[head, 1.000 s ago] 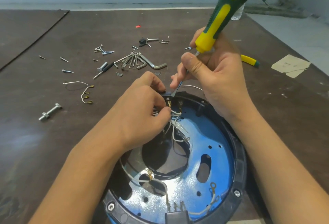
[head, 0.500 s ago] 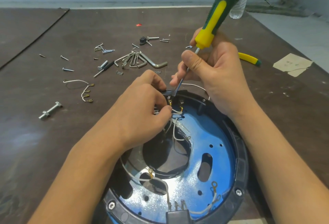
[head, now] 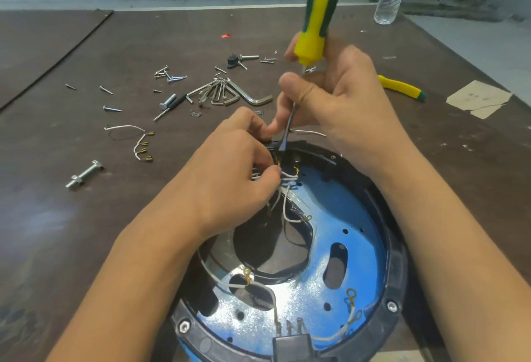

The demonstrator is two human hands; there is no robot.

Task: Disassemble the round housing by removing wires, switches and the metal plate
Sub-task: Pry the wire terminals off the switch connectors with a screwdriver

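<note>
With right hand pinching the screwdriver, tips it steeper into the switch; with left hand, pinches the wires; prying likely underway.

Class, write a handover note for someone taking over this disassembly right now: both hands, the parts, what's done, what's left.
Left hand pinches the white wires at the far rim of the housing.
Right hand grips the screwdriver, tip at that same spot.
Done: one wire set and loose screws lie on the table.
Left: remaining wires, the near switch and the metal plate are in the housing.
</note>
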